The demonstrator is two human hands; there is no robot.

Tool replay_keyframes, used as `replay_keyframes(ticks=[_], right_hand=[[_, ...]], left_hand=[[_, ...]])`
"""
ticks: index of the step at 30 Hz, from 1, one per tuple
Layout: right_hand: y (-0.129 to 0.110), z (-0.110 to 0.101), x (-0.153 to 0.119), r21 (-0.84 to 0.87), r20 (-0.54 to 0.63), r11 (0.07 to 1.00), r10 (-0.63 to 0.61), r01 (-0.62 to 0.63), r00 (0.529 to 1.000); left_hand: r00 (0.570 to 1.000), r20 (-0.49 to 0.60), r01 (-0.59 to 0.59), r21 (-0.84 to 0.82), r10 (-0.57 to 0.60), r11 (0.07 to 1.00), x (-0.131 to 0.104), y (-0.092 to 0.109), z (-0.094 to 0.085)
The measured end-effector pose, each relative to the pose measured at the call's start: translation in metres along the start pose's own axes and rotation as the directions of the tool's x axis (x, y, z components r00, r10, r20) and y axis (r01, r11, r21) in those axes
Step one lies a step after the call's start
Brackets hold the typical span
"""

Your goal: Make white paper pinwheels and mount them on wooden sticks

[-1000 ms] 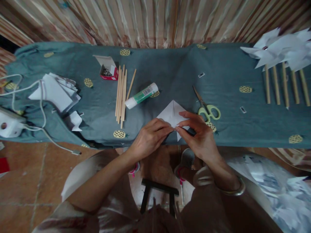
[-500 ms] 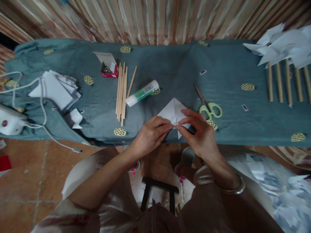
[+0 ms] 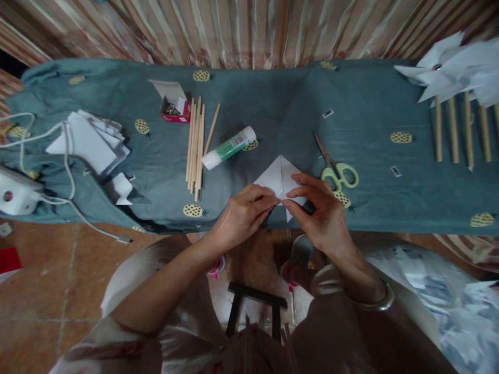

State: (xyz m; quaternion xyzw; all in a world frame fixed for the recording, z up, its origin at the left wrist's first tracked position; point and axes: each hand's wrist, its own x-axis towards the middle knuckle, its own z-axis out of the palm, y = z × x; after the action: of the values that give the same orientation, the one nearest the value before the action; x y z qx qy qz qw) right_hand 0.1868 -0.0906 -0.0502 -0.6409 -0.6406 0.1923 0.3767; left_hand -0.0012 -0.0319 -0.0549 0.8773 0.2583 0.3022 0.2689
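A white folded sheet of paper [image 3: 272, 174] with a centre crease lies near the table's front edge, one corner pointing away from me. My left hand [image 3: 249, 210] pinches its lower left part, fingers closed together. My right hand [image 3: 319, 210] grips the lower right side between thumb and fingertips. The fingertips of both hands almost meet at the crease, hiding part of the paper. Just right of my right hand lies a pair of scissors [image 3: 338, 174] with light green handles. A glue stick [image 3: 229, 148] with a green label lies beyond my left hand.
Several wooden sticks [image 3: 194, 148] lie beside an open red box [image 3: 174, 110] of small metal pieces. Stacked white paper [image 3: 91, 143], a white cable [image 3: 70, 182] and a power strip [image 3: 17, 192] are on the left. Paper pinwheels [image 3: 456, 70] on sticks lie at far right.
Both hands keep their pinch on the paper with hardly any movement. The whole view has shifted very slightly.
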Motion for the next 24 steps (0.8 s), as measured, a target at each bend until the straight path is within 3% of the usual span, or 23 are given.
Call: replay_keyframes(ticks=[15, 24], right_hand=[[-0.0021, -0.0005, 0.0013, -0.017, -0.001, 1.000, -0.008, 0.008, 1.000], [-0.0014, 0.0012, -0.0009, -0.076, -0.003, 0.994, -0.078, 0.078, 0.997]], left_hand=[[0.999, 0.017, 0.029, -0.012, -0.029, 0.999, 0.0005, 0.0010, 0.0005], [1.000, 0.008, 0.011, 0.009, -0.012, 1.000, 0.0011, 0.0006, 0.0006]])
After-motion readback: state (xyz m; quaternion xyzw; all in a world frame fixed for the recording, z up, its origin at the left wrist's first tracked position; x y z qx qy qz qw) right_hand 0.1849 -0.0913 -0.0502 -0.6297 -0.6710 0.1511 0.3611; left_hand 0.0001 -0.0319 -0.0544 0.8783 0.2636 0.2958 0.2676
